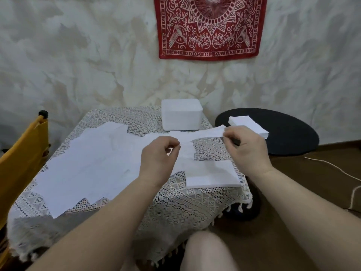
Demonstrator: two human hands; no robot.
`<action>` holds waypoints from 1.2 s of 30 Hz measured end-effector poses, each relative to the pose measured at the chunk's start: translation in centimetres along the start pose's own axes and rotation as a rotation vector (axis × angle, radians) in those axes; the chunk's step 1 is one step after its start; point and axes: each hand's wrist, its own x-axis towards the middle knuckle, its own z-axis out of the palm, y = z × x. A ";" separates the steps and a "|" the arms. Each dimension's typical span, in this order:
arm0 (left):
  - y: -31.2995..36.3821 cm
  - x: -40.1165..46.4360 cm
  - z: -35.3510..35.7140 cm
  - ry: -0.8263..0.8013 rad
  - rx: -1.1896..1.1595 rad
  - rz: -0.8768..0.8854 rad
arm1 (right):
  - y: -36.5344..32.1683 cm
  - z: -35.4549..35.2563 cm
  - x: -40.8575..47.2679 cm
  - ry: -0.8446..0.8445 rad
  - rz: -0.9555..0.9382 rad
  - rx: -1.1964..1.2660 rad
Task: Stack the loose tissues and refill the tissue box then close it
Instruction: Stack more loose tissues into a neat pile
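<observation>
Over the lace-covered table [175, 208], the left hand [158, 159] and right hand [248, 151] each pinch an end of one tissue [197, 134], stretched between them. Loose tissues [88, 165] sprawl left, a stack [212, 176] lies below, and the white tissue box [181, 116] sits behind.

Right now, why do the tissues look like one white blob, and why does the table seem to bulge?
Head view: the loose tissues and the tissue box are overexposed, so their edges and folds wash out. Head view: the wide-angle lens bends the scene, so the table swells and the forearms look oversized. Head view: light is soft, with faint shadows only. Both hands, left hand and right hand, look slightly soft.
</observation>
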 end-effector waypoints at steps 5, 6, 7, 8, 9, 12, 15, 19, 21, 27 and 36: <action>-1.7 -3.8 2.9 -0.234 0.161 0.051 | 4.1 -0.1 -5.6 -0.224 0.041 -0.045; -2.1 -4.4 3.1 -0.256 0.192 0.062 | 4.6 0.1 -6.6 -0.255 0.047 -0.040; -2.2 -4.8 3.2 -0.274 0.216 0.077 | 5.0 0.3 -7.3 -0.275 0.052 -0.030; -2.3 -5.2 3.2 -0.286 0.234 0.091 | 5.1 0.4 -7.8 -0.287 0.058 -0.018; -2.3 -5.4 3.2 -0.286 0.244 0.104 | 5.2 0.5 -8.2 -0.296 0.060 -0.011; -2.4 -5.6 3.1 -0.263 0.237 0.099 | 5.2 0.4 -8.6 -0.312 0.054 -0.021; -2.7 -5.6 3.2 -0.285 0.255 0.093 | 5.3 0.3 -8.7 -0.298 0.044 -0.020; -2.7 -5.6 3.2 -0.291 0.267 0.085 | 5.4 0.3 -9.0 -0.286 0.044 -0.019; -2.8 -5.7 3.2 -0.292 0.266 0.086 | 5.5 0.3 -9.1 -0.287 0.041 -0.015; -2.7 -5.7 3.2 -0.280 0.223 0.061 | 5.3 0.1 -9.2 -0.276 -0.011 -0.043; -2.9 -5.7 3.1 -0.277 0.192 0.078 | 5.1 -0.2 -9.7 -0.261 0.013 -0.090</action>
